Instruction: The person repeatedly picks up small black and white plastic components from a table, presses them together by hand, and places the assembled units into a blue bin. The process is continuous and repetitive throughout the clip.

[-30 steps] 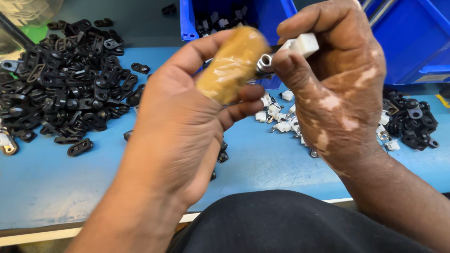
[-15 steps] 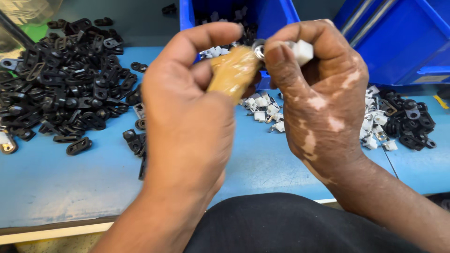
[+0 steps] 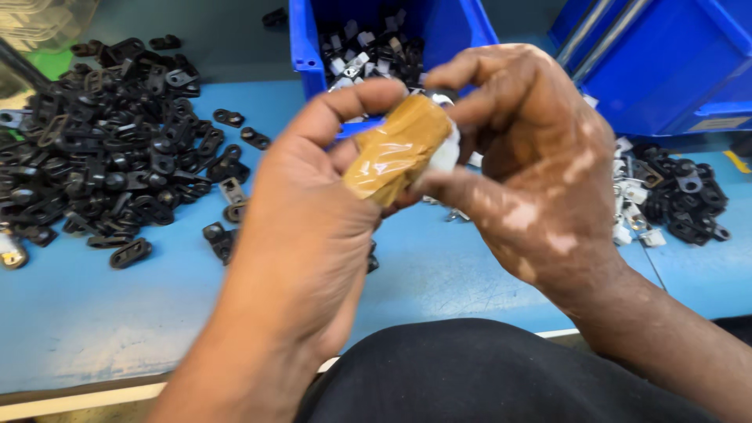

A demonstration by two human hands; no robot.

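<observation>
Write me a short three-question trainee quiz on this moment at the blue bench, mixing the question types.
1. True or false: the left hand holds a tool wrapped in tan tape.
2. Where does the large pile of black clips lie? A) inside the blue bin B) on the blue table, on the left side C) on the person's lap
3. Fill in: the right hand pinches a small ____ part against the end of the wrapped tool.

Key:
1. True.
2. B. The pile spreads over the blue table; the blue bin behind the hands holds mixed black and white pieces.
3. White.
</observation>
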